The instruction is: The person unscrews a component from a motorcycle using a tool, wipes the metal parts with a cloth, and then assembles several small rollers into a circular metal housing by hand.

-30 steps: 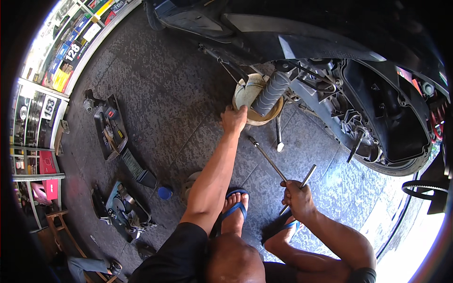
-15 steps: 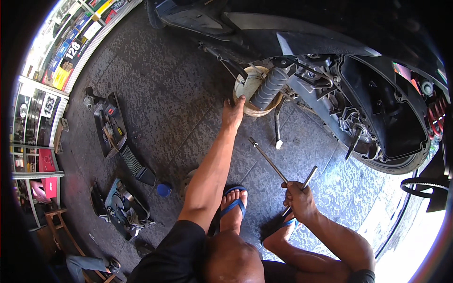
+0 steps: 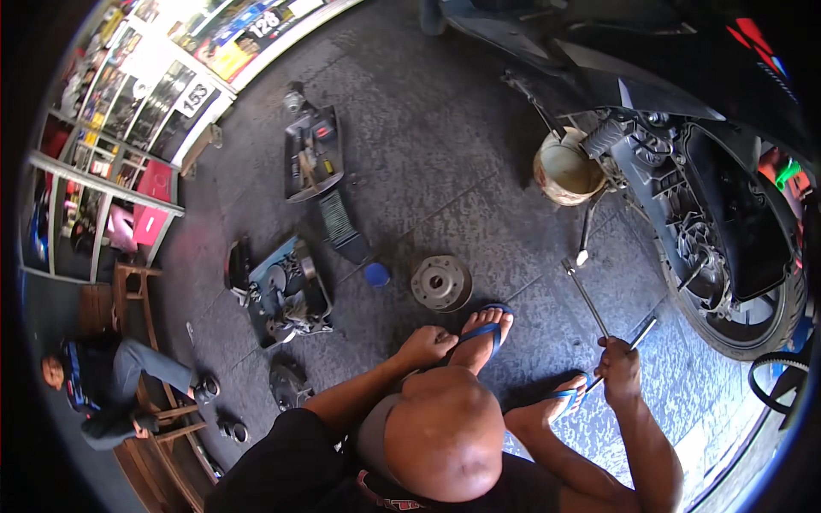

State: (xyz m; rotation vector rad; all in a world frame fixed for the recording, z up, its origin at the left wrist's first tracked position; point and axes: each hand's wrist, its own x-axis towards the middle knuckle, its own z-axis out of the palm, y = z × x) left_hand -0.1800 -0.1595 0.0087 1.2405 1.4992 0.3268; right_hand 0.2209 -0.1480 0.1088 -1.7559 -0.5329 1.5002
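Plainly, the right hand (image 3: pixel 617 369) is closed in a fist around the near end of a long metal T-handle wrench (image 3: pixel 590 299), whose straight shaft runs up and away from the fist over the dark paved floor (image 3: pixel 445 171) toward the scooter (image 3: pixel 718 205). A short crossbar sticks out beside the knuckles toward the rear tyre (image 3: pixel 753 333). The tool looks stiff, steel and fairly light for its length (a thin rod, so it will swing easily and could slip in an oily palm); it seems best gripped where it is held now, at the crossbar end, with the far socket end left free. That far tip lies well apart from the hand, near a second wrench (image 3: pixel 585 239) standing below the cream-coloured bucket (image 3: pixel 566 168).

The left hand (image 3: pixel 425 344) is curled loosely, fingers folded in, resting low just beside the foot in a blue sandal (image 3: pixel 484 329); I cannot tell whether it pinches anything. Nearest ahead of it sits a round grey clutch drum (image 3: pixel 441 283) on the floor, close but not touching. That part looks heavy, rigid cast metal with a smooth rim, likely to want a whole-hand hold around the edge or fingers hooked in the centre hole. A small blue cap (image 3: pixel 375 274) lies just left of the drum, and open tool trays (image 3: pixel 287 291) lie further left.
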